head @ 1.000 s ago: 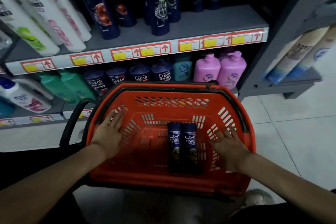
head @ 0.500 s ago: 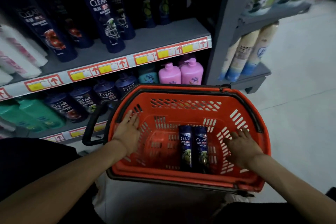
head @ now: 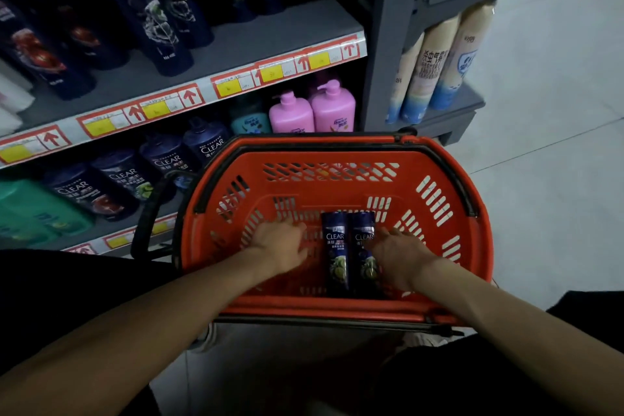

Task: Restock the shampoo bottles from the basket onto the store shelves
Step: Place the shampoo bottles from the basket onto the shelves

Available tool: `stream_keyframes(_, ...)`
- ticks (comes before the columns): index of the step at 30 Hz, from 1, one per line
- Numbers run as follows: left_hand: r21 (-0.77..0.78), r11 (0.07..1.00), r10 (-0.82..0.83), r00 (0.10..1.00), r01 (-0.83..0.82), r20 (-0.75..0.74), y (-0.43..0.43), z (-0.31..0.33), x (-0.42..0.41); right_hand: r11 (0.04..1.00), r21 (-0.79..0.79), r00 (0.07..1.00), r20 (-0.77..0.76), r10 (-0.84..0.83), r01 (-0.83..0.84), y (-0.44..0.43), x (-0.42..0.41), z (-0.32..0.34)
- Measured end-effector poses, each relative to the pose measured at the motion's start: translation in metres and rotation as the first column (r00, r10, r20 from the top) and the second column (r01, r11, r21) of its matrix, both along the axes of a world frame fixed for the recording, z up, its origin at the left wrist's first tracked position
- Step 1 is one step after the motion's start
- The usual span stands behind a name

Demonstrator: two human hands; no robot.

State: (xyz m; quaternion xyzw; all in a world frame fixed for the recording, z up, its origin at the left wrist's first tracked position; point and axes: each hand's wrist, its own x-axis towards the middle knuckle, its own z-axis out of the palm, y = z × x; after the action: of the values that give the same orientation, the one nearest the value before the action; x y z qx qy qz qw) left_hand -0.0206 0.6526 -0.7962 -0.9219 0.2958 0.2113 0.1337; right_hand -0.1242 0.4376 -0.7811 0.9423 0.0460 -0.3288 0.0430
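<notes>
- Both hands have slid in from the basket (head: 337,145) walls: left hand (head: 282,246) beside, right hand (head: 398,257) against the two shampoo bottles (head: 337,257) lying inside; each grip loose, holding nothing.
- Stocked shelves (head: 236,44) ahead; tiled floor (head: 557,118) stretches right.

Both forearms (head: 152,321) are bare — black clothing (head: 67,284) shows at the left and the right of the red basket (head: 337,153), beside its near rim.
</notes>
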Motion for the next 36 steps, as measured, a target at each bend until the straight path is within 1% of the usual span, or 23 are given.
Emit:
stream_keyframes(2, -0.099, 0.972, 0.199, 0.970, -0.214, -0.141, -0.023, -0.014, -0.005, 0.999, 0.022, 0.998, -0.024, 0.050, -0.049, 0.007, 0.003, -0.001)
stream_keyframes(5, -0.203, 0.878, 0.375, 0.885, -0.434, -0.275, -0.052, -0.033, -0.011, 0.996, 0.067, 0.998, -0.031, 0.061, -0.059, 0.011, 0.009, -0.009)
stream_keyframes(7, -0.239, 0.777, 0.481, 0.795, -0.582, -0.369, -0.067, -0.050, -0.009, 0.996, 0.072, 0.999, -0.015, 0.052, -0.051, 0.010, 0.012, -0.014)
stream_keyframes(9, -0.254, 0.640, 0.582, 0.673, -0.725, -0.457, -0.078, -0.072, -0.003, 0.996, 0.078, 0.999, -0.019, 0.039, -0.037, 0.007, 0.013, -0.016)
stream_keyframes(10, -0.235, 0.573, 0.627, 0.605, -0.785, -0.490, -0.082, -0.087, 0.001, 0.996, 0.079, 0.999, -0.021, 0.037, -0.036, 0.006, 0.013, -0.016)
stream_keyframes(12, -0.202, 0.457, 0.678, 0.486, -0.866, -0.551, -0.087, -0.104, 0.004, 0.996, 0.080, 0.999, 0.001, 0.045, -0.045, 0.003, 0.016, -0.017)
stream_keyframes(14, -0.186, 0.330, 0.675, 0.369, -0.926, -0.639, -0.095, -0.110, 0.007, 0.997, 0.069, 0.999, 0.003, 0.039, -0.039, -0.002, 0.017, -0.024)
stream_keyframes(15, -0.192, 0.272, 0.665, 0.328, -0.943, -0.671, -0.094, -0.109, 0.009, 0.997, 0.058, 0.999, 0.008, 0.046, -0.046, 0.000, 0.017, -0.023)
stream_keyframes(17, -0.204, 0.201, 0.658, 0.286, -0.958, -0.696, -0.096, -0.118, 0.014, 0.997, 0.005, 0.997, 0.022, 0.074, -0.074, -0.001, 0.017, -0.018)
stream_keyframes(20, -0.187, 0.129, 0.648, 0.226, -0.974, -0.727, -0.098, -0.128, 0.018, 0.973, -0.142, 0.981, 0.031, 0.191, -0.184, -0.001, 0.014, -0.002)
stream_keyframes(22, -0.146, 0.109, 0.642, 0.182, -0.983, -0.745, -0.097, -0.130, 0.021, 0.962, -0.179, 0.978, -0.003, 0.208, -0.205, -0.001, 0.010, 0.005)
stream_keyframes(23, -0.137, 0.119, 0.640, 0.182, -0.983, -0.747, -0.096, -0.125, 0.023, 0.962, -0.185, 0.979, -0.006, 0.205, -0.202, -0.001, 0.007, 0.007)
stream_keyframes(25, -0.135, 0.166, 0.644, 0.211, -0.977, -0.735, -0.095, -0.118, 0.026, 0.967, -0.173, 0.982, -0.013, 0.189, -0.188, 0.000, 0.002, 0.009)
stream_keyframes(28, -0.137, 0.201, 0.653, 0.237, -0.970, -0.719, -0.096, -0.105, 0.028, 0.976, -0.132, 0.985, -0.023, 0.173, -0.174, -0.001, -0.002, 0.016)
stream_keyframes(30, -0.146, 0.233, 0.653, 0.266, -0.961, -0.708, -0.098, -0.096, 0.025, 0.977, -0.117, 0.984, -0.026, 0.175, -0.177, -0.001, -0.003, 0.021)
stream_keyframes(33, -0.207, 0.288, 0.639, 0.349, -0.935, -0.685, -0.096, -0.078, 0.020, 0.976, -0.125, 0.984, -0.034, 0.176, -0.179, 0.001, -0.001, 0.028)
stream_keyframes(36, -0.283, 0.307, 0.622, 0.416, -0.909, -0.663, -0.086, -0.051, 0.018, 0.982, -0.113, 0.989, -0.036, 0.145, -0.148, 0.001, 0.003, 0.039)
